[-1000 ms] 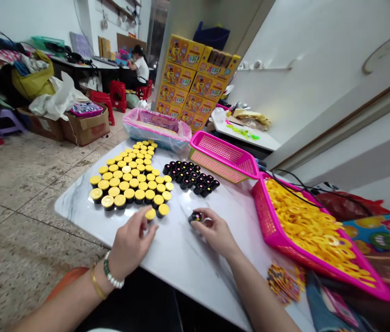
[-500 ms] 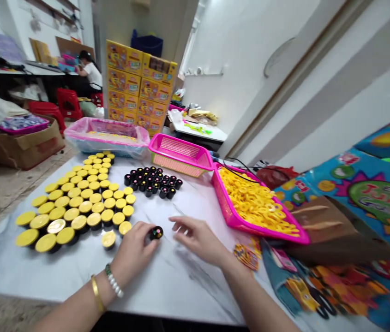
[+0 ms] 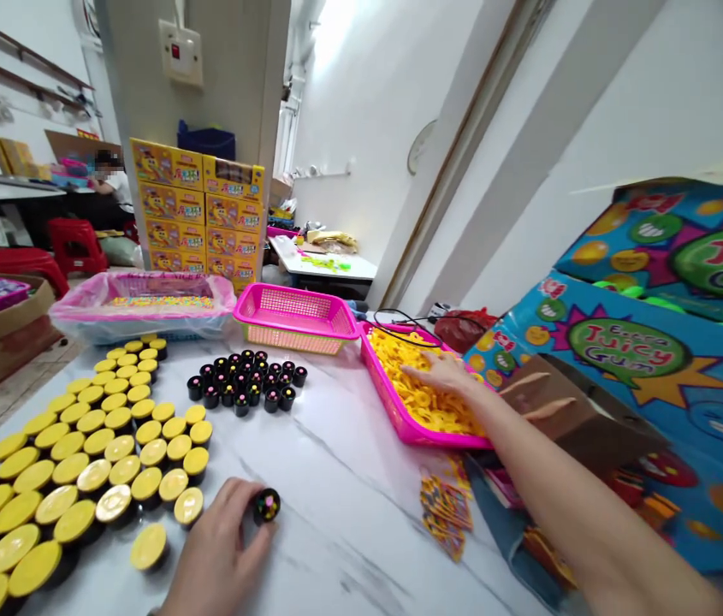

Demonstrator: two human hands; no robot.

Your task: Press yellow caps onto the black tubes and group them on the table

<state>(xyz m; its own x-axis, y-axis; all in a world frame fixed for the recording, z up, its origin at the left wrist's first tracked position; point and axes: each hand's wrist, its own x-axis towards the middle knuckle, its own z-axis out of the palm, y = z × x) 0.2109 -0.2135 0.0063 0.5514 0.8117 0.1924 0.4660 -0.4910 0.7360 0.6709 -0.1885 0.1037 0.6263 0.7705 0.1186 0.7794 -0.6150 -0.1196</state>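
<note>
My left hand has its thumb and fingers around a small black cup that stands on the white marbled tabletop. Small coloured pieces show inside the cup. My right hand is over the pink basket at the right, its fingers stretched out onto the yellow plastic rings heaped inside. Left of my left hand stand many black cups with yellow lids. One lidded cup is set apart, close to that hand.
Lidless black cups cluster mid-table, coloured bits in them. Behind stand a pink basket and a plastic-lined tub. Small orange packets lie at right, near a blue gum carton. A person sits far left.
My right hand has moved from beside the black cup to the right, into the basket of yellow rings. My left hand still holds the cup. The view has turned right.
</note>
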